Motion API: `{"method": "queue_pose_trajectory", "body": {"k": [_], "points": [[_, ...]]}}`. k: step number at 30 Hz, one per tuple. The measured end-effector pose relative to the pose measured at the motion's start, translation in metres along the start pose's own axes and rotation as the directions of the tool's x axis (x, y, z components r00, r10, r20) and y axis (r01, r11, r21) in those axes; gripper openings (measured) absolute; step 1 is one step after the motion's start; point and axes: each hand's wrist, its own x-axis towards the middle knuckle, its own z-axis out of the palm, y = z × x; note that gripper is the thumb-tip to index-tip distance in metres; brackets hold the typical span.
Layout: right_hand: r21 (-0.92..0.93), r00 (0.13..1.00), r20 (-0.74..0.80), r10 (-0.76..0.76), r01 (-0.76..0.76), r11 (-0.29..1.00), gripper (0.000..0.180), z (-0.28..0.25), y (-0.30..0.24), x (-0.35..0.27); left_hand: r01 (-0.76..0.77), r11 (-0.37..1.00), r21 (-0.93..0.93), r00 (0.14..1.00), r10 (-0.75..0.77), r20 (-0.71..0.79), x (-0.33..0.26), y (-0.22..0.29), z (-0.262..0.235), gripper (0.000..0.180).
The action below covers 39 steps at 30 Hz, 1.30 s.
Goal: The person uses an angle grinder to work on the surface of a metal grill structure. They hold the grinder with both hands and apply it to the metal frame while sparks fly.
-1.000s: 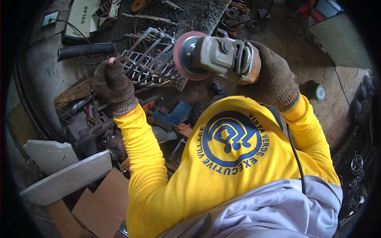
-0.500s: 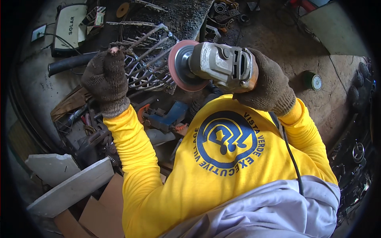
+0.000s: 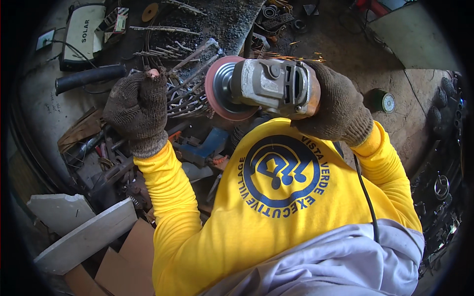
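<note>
My right hand point(image 3: 340, 101), in a brown knit glove, is wrapped round the body of an angle grinder point(image 3: 269, 84). Its reddish disc point(image 3: 213, 89) faces left, against or very near the welded metal rods point(image 3: 187, 93), and the contact point is hidden. Orange sparks point(image 3: 289, 56) streak off beyond the grinder's head. My left hand point(image 3: 138, 106), gloved alike with a bare fingertip showing through, is closed at the left end of a metal rod point(image 3: 195, 55) with a pale, rough tip. The glove hides most of the grip.
A black cylindrical handle point(image 3: 91, 79) and a white case point(image 3: 84, 34) lie left on the worktable. Loose rods point(image 3: 165, 29) and a brown disc point(image 3: 150, 12) lie farther back. A blue tool point(image 3: 205, 145) sits among scrap below. A green can point(image 3: 382, 101) stands right; the grinder's cord point(image 3: 365, 192) crosses my shirt.
Sparks now fly beyond the grinder, where none showed before. My left hand and the rods have shifted slightly right and nearer; the grinder's disc has come a little left and nearer.
</note>
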Motion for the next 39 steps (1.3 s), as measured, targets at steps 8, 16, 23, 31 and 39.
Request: {"method": "queue_pose_trajectory", "body": {"k": [8,16,23,31,39], "points": [[-0.121,0.991,-0.011,-0.134,0.131,0.984,0.083,0.002,0.008,0.009,0.042,0.996,-0.083,0.999,-0.044,-0.025,-0.009,-0.009,-0.009,0.026],[-0.090,0.995,-0.018,-0.103,0.101,0.991,0.088,0.014,0.022,0.006,0.057,0.996,-0.076,0.997,-0.061,-0.046,-0.021,-0.032,-0.013,0.027],[0.022,0.991,-0.020,-0.134,0.134,0.991,0.087,0.014,0.021,0.005,0.138,0.977,-0.161,0.988,-0.146,-0.040,-0.020,-0.027,-0.013,0.028],[-0.102,0.990,-0.017,-0.140,0.138,0.985,0.085,0.011,0.020,0.012,0.164,0.972,-0.167,0.984,-0.173,-0.041,-0.019,-0.032,-0.016,0.029],[-0.177,0.995,0.026,-0.100,0.103,0.979,0.085,0.000,0.000,0.013,0.097,0.989,-0.108,0.993,-0.103,-0.058,-0.016,-0.013,-0.011,0.027]]}}
